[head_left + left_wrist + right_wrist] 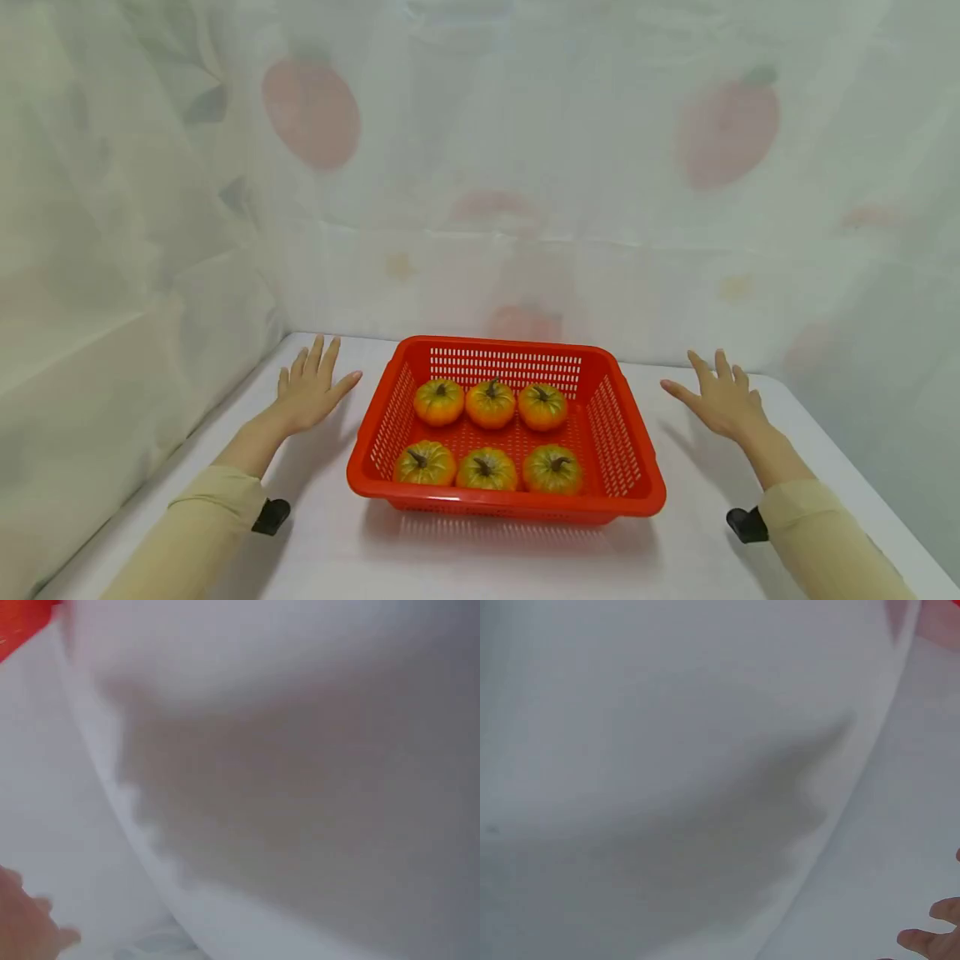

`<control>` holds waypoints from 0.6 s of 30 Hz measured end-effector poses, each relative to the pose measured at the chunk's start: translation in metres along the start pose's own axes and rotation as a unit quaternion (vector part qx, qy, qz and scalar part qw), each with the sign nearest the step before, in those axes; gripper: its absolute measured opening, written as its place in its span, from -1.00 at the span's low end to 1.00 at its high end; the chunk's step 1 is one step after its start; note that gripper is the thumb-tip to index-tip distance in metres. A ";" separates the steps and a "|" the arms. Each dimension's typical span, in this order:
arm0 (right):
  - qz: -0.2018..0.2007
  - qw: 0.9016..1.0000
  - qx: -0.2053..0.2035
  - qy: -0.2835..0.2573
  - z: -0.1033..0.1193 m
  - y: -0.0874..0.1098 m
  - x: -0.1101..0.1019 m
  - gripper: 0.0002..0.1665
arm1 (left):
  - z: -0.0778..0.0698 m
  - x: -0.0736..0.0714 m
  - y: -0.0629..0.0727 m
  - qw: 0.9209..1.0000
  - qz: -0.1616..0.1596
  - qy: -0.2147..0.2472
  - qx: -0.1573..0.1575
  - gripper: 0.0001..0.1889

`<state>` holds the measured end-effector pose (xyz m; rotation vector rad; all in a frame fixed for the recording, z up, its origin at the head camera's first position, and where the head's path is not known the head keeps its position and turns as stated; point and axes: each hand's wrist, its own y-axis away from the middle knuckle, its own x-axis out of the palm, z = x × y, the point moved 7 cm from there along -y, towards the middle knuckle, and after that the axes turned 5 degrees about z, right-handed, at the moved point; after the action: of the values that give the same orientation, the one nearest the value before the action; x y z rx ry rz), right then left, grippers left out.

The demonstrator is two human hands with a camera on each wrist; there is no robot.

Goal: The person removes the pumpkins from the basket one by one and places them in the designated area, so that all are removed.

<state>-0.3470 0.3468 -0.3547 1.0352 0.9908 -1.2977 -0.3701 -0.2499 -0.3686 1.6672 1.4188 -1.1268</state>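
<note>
A red plastic basket (pixel 630 504) with slotted walls stands on the white table. Inside it lie several small orange-green pumpkins, among them a back-row pumpkin (pixel 491 405) and a front-row pumpkin (pixel 552 470). To the basket's left my left hand (pixel 307 396) is held with fingers spread, touching nothing. My right hand (pixel 723 400) hovers on the other side, fingers likewise spread and holding nothing. In the left wrist view, part of the left hand (pixel 26 926) shows at the lower left; fingers of the right hand (pixel 937 937) appear at the right wrist view's lower right.
The white tabletop (pixel 330 542) carries the basket and the shadows of both arms. A pale curtain (pixel 600 167) with faded fruit prints hangs behind the table, and more cloth (pixel 97 333) runs along the left side. Black straps sit near both sleeve cuffs.
</note>
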 end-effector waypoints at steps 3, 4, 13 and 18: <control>-0.011 1.000 -0.009 -0.016 0.010 -0.004 -0.015 0.14 | -0.013 -0.010 0.000 0.997 -0.007 0.068 0.045 -0.16; -0.015 1.000 -0.012 -0.024 0.013 -0.005 -0.020 0.14 | -0.017 -0.012 0.001 0.994 -0.005 0.097 0.059 -0.19; -0.033 0.989 -0.068 -0.125 0.058 -0.008 -0.059 0.04 | -0.039 0.001 0.003 0.929 0.098 0.341 0.108 -0.37; -0.028 0.982 -0.086 -0.166 0.082 -0.008 -0.074 -0.03 | -0.050 0.013 0.000 0.900 0.129 0.395 0.129 -0.41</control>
<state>-0.3582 0.2859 -0.2626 0.6380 0.8631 -1.3528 -0.3606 -0.2003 -0.3602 2.5996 1.4633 -0.4945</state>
